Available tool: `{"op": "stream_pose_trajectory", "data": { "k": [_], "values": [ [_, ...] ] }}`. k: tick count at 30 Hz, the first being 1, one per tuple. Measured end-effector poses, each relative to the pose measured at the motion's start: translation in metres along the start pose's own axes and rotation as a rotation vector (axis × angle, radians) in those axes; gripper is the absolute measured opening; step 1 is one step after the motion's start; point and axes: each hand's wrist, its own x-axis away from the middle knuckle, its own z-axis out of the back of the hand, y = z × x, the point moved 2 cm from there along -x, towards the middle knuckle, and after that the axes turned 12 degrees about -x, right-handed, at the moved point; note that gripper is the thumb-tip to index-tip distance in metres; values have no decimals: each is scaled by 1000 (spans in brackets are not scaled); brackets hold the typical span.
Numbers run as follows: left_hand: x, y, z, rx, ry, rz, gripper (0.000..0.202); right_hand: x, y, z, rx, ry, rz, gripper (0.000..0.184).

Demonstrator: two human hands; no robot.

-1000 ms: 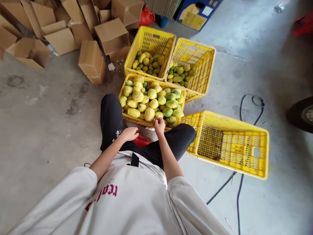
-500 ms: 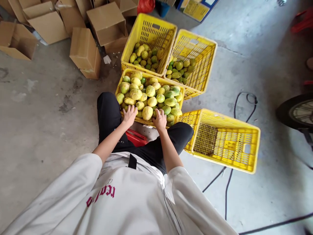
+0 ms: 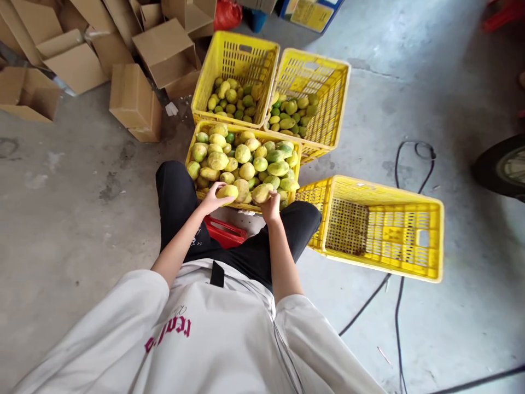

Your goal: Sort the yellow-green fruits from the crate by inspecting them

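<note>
Landmark: the full crate, packed with yellow and green fruit, hard against the knees.

- I have the left hand at the near-left corner of the full crate. Its fingers curl under and round a yellow fruit, thumb on the near side, and the fruit sits just above the crate's front rim.
- The right hand is at the near rim of the full crate, right of centre. Its fingers are closed together over the near end of a pale fruit, which lies tilted on the heap. I cannot tell where the thumb sits.
- The two held fruits lie near each other, with one more fruit between them.
- Behind the full crate stand two part-filled crates, rear-left and rear-right, touching each other.
- To the right of the full crate lies an empty crate, tipped on its side with its mouth toward the full one.
- On the near side of the full crate, between the legs, is a red stool.
- To the far left of the full crate are cardboard boxes in a loose pile.
- Beyond the empty crate, a black cable trails over the concrete.
</note>
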Motion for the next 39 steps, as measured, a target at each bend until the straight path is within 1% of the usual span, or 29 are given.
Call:
{"op": "stream_pose_trajectory", "data": {
  "k": [2, 4, 6, 8, 10, 11, 13, 15, 17, 19, 21, 23, 25, 27, 29, 31, 32, 33, 35, 37, 39],
  "values": [
    [1, 2, -10, 291, -128, 81, 52, 12, -1, -1, -183, -61, -125, 27],
    [3, 5, -21, 508, -232, 168, 49, 28, -2, -2, -328, -110, -238, 34],
    [5, 6, -32, 644, -307, 237, 52, 42, 0, -1, -359, -91, -289, 33],
    [6, 5, -41, 683, -349, 281, 59, 50, 4, -2, -331, -32, -318, 23],
    [5, 4, -44, 661, -352, 287, 60, 50, 8, -3, -304, 34, -346, 14],
    [4, 3, -44, 642, -349, 282, 59, 48, 9, -3, -304, 62, -354, 12],
    [4, 4, -42, 601, -355, 276, 57, 41, 11, -4, -325, 93, -357, 17],
    [6, 8, -38, 583, -369, 282, 60, 35, 12, -5, -354, 102, -329, 24],
    [11, 14, -33, 640, -364, 303, 63, 32, 12, -6, -366, 105, -301, 27],
    [18, 21, -28, 759, -317, 342, 63, 32, 12, -8, -374, 100, -297, 26],
    [29, 26, -21, 871, -257, 411, 61, 35, 11, -10, -385, 68, -320, 25],
    [43, 27, -13, 929, -218, 499, 55, 39, 9, -11, -382, 10, -349, 24],
    [58, 27, -4, 946, -188, 561, 51, 46, 6, -10, -351, -33, -362, 27],
    [73, 26, 5, 968, -168, 587, 51, 60, 3, -7, -305, -40, -332, 32],
    [85, 23, 12, 994, -171, 620, 52, 81, 1, -3, -271, -43, -255, 37],
    [95, 20, 14, 1005, -190, 659, 53, 104, 2, -2, -283, -73, -158, 42],
    [99, 18, 14, 1004, -200, 672, 54, 115, 5, -3, -316, -78, -139, 40],
    [102, 16, 12, 1001, -210, 680, 53, 123, 8, -4, -359, -72, -158, 35],
    [106, 14, 7, 997, -227, 675, 46, 130, 18, -8, -470, -13, -267, 25],
    [105, 12, 2, 1002, -228, 655, 37, 126, 26, -10, -579, 56, -393, 20],
    [101, 11, -2, 1017, -193, 621, 32, 116, 28, -9, -657, 90, -464, 16]
  ]
}}
